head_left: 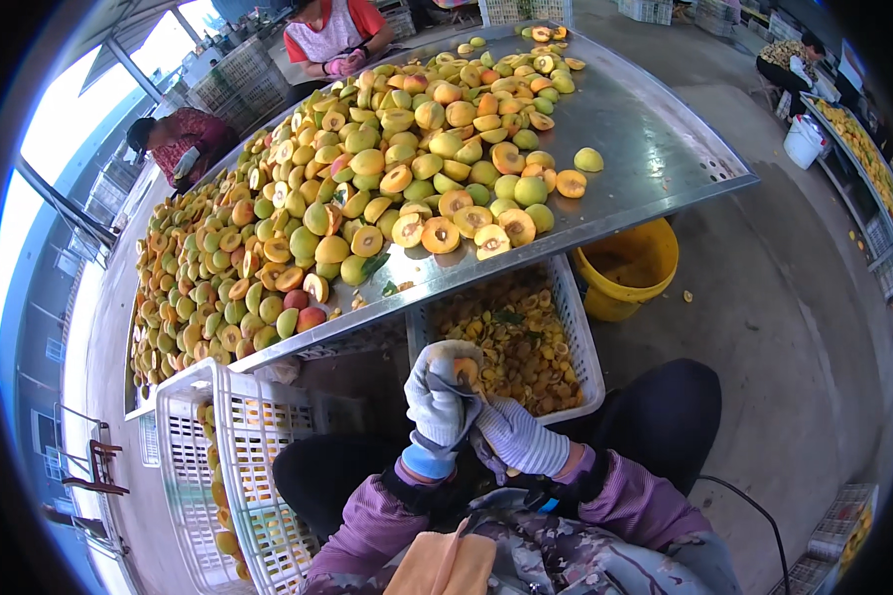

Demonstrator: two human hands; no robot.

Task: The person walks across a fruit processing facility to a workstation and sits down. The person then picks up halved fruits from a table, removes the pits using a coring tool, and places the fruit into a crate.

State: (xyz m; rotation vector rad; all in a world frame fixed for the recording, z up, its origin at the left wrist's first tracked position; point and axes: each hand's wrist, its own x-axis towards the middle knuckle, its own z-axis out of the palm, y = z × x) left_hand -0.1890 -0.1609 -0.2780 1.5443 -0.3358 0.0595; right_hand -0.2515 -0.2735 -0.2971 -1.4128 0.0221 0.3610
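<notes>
An orange stone-fruit piece [465,371] sits in the left hand [441,393], pinched in its grip. At 5 o'clock, the right hand's [522,437] grip: I cannot tell. Outward: scrap crate [578,322], 1 o'clock; yellow bucket [607,297], 2; fruit-laden metal surface [655,149], 12.

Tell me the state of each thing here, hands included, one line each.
Left hand: gloved, closed on an orange-coloured fruit
Right hand: gloved, fingers curled, grip unclear
Table fruit: heaped, many pieces cut open
Metal table: partly covered with fruit
Scrap basket: uncovered, holding yellow and brown scraps
Yellow bucket: upright, uncovered
White crate: upright, fruit inside
</notes>
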